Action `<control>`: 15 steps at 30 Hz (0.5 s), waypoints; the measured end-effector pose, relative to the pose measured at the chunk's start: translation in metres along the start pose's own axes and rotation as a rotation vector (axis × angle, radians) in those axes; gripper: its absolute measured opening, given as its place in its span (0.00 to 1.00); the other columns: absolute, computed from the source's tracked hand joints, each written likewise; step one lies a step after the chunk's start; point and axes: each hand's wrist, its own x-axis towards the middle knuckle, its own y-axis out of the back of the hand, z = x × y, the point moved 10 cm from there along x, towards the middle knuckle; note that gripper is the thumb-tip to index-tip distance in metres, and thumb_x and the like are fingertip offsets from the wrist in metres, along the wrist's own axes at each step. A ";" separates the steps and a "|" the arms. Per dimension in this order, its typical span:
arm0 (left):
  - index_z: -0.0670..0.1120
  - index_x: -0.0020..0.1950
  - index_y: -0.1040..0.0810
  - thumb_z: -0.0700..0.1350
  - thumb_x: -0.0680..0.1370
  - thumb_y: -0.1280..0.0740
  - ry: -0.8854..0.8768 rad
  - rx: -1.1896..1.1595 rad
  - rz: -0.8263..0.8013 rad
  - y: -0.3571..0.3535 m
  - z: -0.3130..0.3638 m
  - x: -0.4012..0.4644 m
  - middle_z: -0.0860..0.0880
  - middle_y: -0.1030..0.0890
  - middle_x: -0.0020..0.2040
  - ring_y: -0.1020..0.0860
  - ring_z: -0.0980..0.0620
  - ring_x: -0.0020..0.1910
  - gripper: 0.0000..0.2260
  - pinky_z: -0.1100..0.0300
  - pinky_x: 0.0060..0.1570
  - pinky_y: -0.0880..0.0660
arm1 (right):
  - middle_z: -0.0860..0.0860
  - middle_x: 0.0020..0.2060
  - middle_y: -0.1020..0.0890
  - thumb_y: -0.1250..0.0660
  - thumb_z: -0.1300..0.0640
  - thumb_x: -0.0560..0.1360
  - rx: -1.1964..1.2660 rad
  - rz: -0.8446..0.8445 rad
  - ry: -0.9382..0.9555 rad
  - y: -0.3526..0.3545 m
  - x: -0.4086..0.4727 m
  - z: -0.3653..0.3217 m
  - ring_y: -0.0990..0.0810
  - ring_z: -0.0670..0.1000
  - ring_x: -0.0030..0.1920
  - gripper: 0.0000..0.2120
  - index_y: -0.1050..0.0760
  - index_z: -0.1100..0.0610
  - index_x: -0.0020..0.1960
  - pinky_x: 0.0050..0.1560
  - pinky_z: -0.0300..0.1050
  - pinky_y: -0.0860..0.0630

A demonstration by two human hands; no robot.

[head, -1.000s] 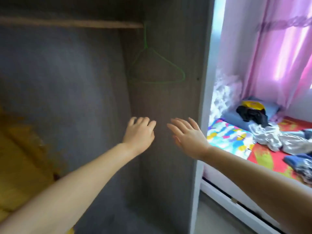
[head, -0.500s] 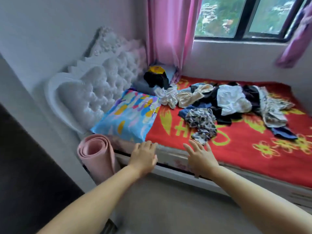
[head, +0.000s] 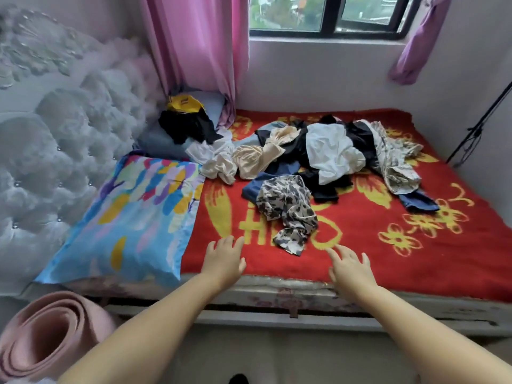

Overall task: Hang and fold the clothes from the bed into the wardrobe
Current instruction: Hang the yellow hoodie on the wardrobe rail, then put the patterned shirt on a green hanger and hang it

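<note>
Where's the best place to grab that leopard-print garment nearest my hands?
Probably the near tail of the leopard-print garment, which trails toward the bed edge between both hands. Reach forward with the right hand from the front and pinch that loose, uncovered end; its far end lies against the pile.

Fuzzy red blanket [head: 360,245], crumpled cloth clothes [head: 318,156], tufted headboard [head: 69,128].

A home bedroom; a bed [head: 277,289] with a red flowered blanket [head: 388,259] fills the room, backed by a white tufted headboard [head: 61,151]; a colourful pillow [head: 133,217] lies at its head; loose clothes [head: 318,159] are heaped on it; pink curtains [head: 199,51] frame a window [head: 327,15].
</note>
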 end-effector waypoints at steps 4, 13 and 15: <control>0.49 0.74 0.39 0.52 0.79 0.42 -0.049 -0.011 -0.087 -0.015 0.008 0.074 0.46 0.31 0.67 0.32 0.47 0.67 0.24 0.50 0.65 0.37 | 0.52 0.76 0.43 0.48 0.52 0.81 0.074 -0.070 -0.095 -0.012 0.043 0.023 0.47 0.51 0.76 0.24 0.46 0.49 0.77 0.73 0.61 0.49; 0.48 0.74 0.40 0.49 0.79 0.43 -0.039 -0.071 -0.296 -0.098 0.042 0.189 0.47 0.31 0.67 0.32 0.46 0.66 0.23 0.49 0.66 0.37 | 0.51 0.76 0.43 0.48 0.51 0.81 0.153 -0.267 -0.115 -0.064 0.164 0.064 0.46 0.51 0.76 0.24 0.46 0.50 0.77 0.73 0.60 0.47; 0.48 0.73 0.39 0.49 0.79 0.43 0.015 -0.085 -0.328 -0.118 0.040 0.222 0.47 0.31 0.67 0.32 0.46 0.66 0.22 0.50 0.65 0.36 | 0.50 0.76 0.43 0.47 0.52 0.81 0.148 -0.308 -0.085 -0.075 0.205 0.071 0.45 0.51 0.76 0.24 0.46 0.51 0.77 0.74 0.59 0.46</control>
